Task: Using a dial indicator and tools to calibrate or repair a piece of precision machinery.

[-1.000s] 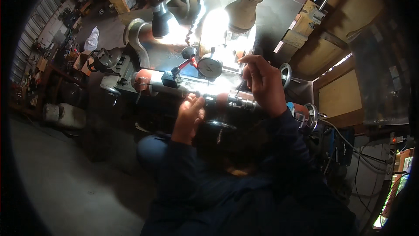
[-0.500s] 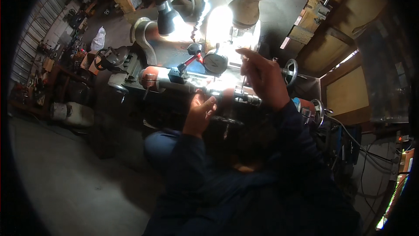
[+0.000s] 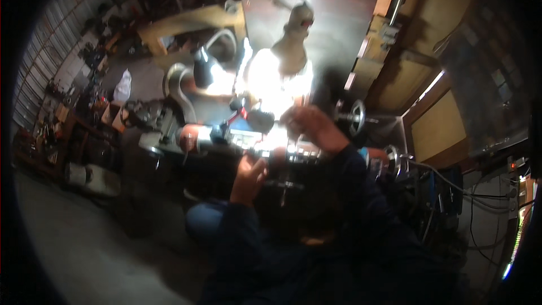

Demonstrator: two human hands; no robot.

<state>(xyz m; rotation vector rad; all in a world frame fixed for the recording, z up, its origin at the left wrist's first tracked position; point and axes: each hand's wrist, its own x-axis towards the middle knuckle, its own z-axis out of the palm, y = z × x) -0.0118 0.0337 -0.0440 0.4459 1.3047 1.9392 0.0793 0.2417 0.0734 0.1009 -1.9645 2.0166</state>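
Observation:
A bright metal shaft [image 3: 261,153] lies level across a machine with an orange-ended housing [image 3: 195,137] at its left. My left hand [image 3: 247,181] is at the shaft's near side, fingers bent against it; motion smears their exact grip. Right of the dial gauge [image 3: 261,120], my right hand [image 3: 316,127] is raised above the shaft with fingers curled. A thin metal rod shows in these fingers half a second ago; now blur mostly hides it. The gauge, its face blurred, hangs over the shaft on a red-jointed arm [image 3: 237,116] and a dark base [image 3: 219,133].
A dark work lamp [image 3: 206,68] and a glaringly lit beige casting [image 3: 291,54] stand behind the shaft. Handwheels [image 3: 358,115] are on the right, near cables [image 3: 457,183]. Low at the left lies a pale container [image 3: 93,179]; a wooden frame [image 3: 186,28] is farther back.
The whole view has shifted and blurred, with the machine now lower in it. My right hand has moved slightly left, nearer the gauge. My left hand stays by the shaft.

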